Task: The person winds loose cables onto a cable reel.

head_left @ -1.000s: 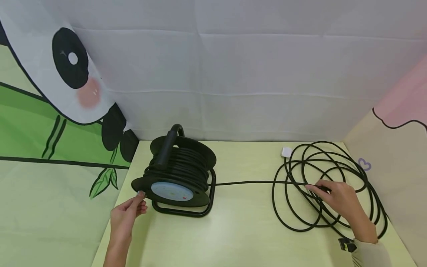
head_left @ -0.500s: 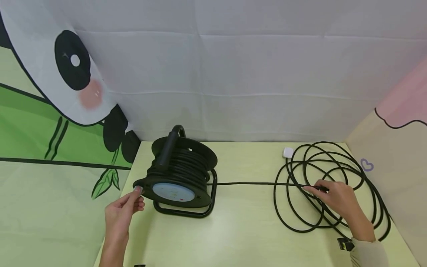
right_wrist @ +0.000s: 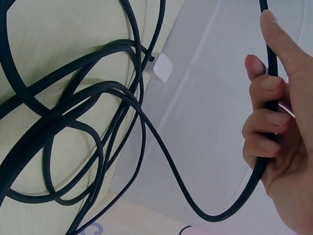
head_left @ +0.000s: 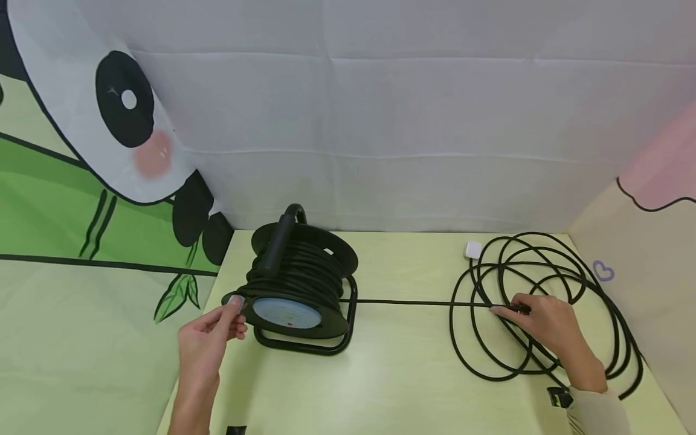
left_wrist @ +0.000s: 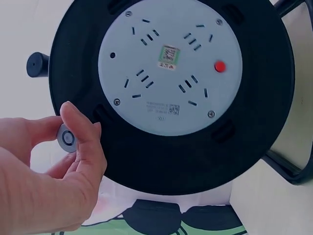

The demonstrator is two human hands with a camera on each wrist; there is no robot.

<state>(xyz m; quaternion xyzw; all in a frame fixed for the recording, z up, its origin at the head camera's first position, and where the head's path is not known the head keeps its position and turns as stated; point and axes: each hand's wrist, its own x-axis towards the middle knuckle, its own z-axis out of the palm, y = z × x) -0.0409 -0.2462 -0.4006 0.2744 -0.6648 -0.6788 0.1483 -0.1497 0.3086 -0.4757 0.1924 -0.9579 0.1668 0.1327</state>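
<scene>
A black cable reel [head_left: 299,266] with a pale blue socket face [head_left: 287,313] stands at the left of the table, its black carrying handle [head_left: 279,241] uppermost. My left hand [head_left: 209,338] pinches a small grey crank knob [left_wrist: 67,138] at the rim of the reel's front flange, between thumb and fingers. From the reel, a black cable [head_left: 402,301] runs straight across to my right hand [head_left: 546,323]. In the right wrist view, that hand's fingers curl round the cable [right_wrist: 272,63], which hangs below in a bend and joins the loose loops.
Wide loops of loose cable [head_left: 457,338] lie on the right of the pale yellow table [head_left: 402,374]. A white plug [head_left: 473,249] sits at their back left. A white cloth backdrop [head_left: 402,151] rises behind the table, with printed cloth on both sides.
The reel has turned a little, the slot in its back flange shifting right. My left hand has gone slightly up with the knob. My right hand has drawn a little left with the cable.
</scene>
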